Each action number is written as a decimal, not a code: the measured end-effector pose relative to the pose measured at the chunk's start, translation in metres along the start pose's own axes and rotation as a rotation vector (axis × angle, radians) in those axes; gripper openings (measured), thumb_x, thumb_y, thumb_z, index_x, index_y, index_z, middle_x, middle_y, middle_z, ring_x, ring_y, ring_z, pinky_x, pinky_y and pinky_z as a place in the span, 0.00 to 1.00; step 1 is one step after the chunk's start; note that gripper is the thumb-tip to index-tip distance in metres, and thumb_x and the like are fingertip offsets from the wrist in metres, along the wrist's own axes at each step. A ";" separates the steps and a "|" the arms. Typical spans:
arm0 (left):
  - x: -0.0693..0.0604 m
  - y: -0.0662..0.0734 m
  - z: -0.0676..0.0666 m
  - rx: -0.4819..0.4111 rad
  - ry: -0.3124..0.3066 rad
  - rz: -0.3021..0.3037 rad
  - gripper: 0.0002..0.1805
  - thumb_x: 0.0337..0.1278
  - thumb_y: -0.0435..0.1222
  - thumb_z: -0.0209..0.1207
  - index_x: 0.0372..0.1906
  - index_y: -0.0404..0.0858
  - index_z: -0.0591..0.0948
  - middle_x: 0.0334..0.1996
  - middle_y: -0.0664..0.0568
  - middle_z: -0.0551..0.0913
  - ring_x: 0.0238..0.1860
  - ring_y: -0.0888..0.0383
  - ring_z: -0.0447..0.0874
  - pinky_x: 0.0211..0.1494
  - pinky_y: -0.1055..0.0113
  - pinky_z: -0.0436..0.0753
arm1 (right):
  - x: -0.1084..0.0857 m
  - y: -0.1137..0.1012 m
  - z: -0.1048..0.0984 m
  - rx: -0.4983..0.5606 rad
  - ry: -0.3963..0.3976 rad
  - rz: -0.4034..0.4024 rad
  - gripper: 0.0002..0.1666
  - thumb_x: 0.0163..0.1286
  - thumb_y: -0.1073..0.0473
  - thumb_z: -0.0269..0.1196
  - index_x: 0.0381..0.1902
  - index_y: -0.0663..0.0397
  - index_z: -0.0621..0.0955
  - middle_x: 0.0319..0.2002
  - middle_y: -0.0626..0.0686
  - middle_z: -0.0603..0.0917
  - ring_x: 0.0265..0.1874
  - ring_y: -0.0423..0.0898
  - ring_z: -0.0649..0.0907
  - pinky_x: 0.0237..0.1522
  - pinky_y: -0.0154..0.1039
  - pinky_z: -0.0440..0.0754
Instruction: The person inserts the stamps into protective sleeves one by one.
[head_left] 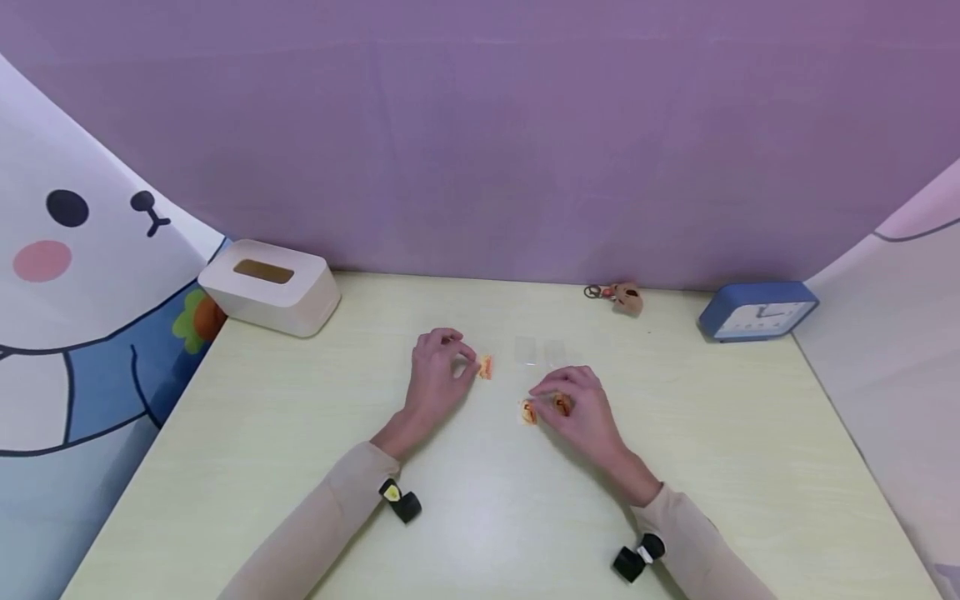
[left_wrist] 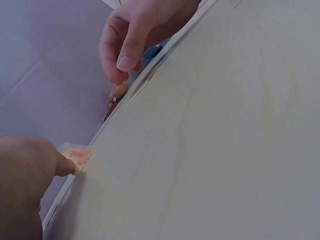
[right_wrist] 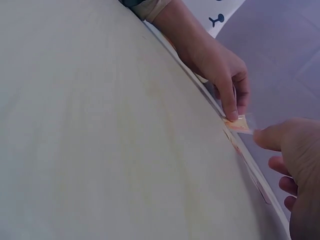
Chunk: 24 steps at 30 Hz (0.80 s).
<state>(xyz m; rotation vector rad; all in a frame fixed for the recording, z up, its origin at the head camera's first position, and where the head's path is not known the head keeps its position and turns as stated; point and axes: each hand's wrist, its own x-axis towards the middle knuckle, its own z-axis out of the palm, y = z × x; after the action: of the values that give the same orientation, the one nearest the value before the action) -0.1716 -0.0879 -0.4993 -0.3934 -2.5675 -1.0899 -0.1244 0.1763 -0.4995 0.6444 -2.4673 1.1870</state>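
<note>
My left hand [head_left: 438,375] pinches the edge of a small clear packet with an orange print [head_left: 486,367]; in the left wrist view its thumb lies against that packet [left_wrist: 80,156]. Right of it, my right hand [head_left: 585,412] hovers over two round orange-printed pieces, one [head_left: 528,412] by the thumb tip and another [head_left: 562,404] partly under the hand. Its thumb and forefinger are bent with a small gap, and nothing shows between them in the left wrist view. Two transparent squares [head_left: 526,351] [head_left: 555,352] lie just beyond the hands.
A white tissue box [head_left: 273,287] stands at the table's back left. Near the back edge lies a brown keychain figure [head_left: 627,298], and a blue clock [head_left: 759,312] stands at the back right. A purple cloth [head_left: 480,150] hangs behind the table [head_left: 480,542].
</note>
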 end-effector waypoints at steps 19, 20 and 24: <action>0.017 -0.009 0.007 0.048 0.011 -0.088 0.06 0.65 0.37 0.77 0.41 0.41 0.91 0.68 0.42 0.81 0.72 0.40 0.68 0.71 0.40 0.65 | 0.001 0.001 -0.003 -0.064 -0.131 0.024 0.14 0.57 0.60 0.87 0.41 0.49 0.95 0.55 0.58 0.88 0.63 0.65 0.77 0.68 0.71 0.64; 0.017 -0.009 0.007 0.050 0.011 -0.092 0.06 0.65 0.37 0.77 0.41 0.41 0.91 0.69 0.42 0.80 0.72 0.40 0.67 0.71 0.40 0.65 | 0.001 0.001 -0.003 -0.066 -0.139 0.022 0.14 0.57 0.60 0.87 0.41 0.49 0.95 0.56 0.58 0.88 0.64 0.66 0.77 0.68 0.72 0.64; 0.018 -0.009 0.007 0.059 0.013 -0.102 0.07 0.64 0.37 0.77 0.41 0.40 0.91 0.71 0.42 0.78 0.73 0.39 0.66 0.71 0.40 0.64 | 0.000 0.001 -0.002 -0.076 -0.162 0.016 0.14 0.59 0.60 0.86 0.43 0.48 0.95 0.58 0.59 0.87 0.67 0.66 0.75 0.68 0.72 0.64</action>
<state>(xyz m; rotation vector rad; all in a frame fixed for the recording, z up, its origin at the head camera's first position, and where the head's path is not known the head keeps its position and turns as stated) -0.1928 -0.0867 -0.5029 -0.2426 -2.6262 -1.0446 -0.1247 0.1785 -0.4988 0.7274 -2.6417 1.0800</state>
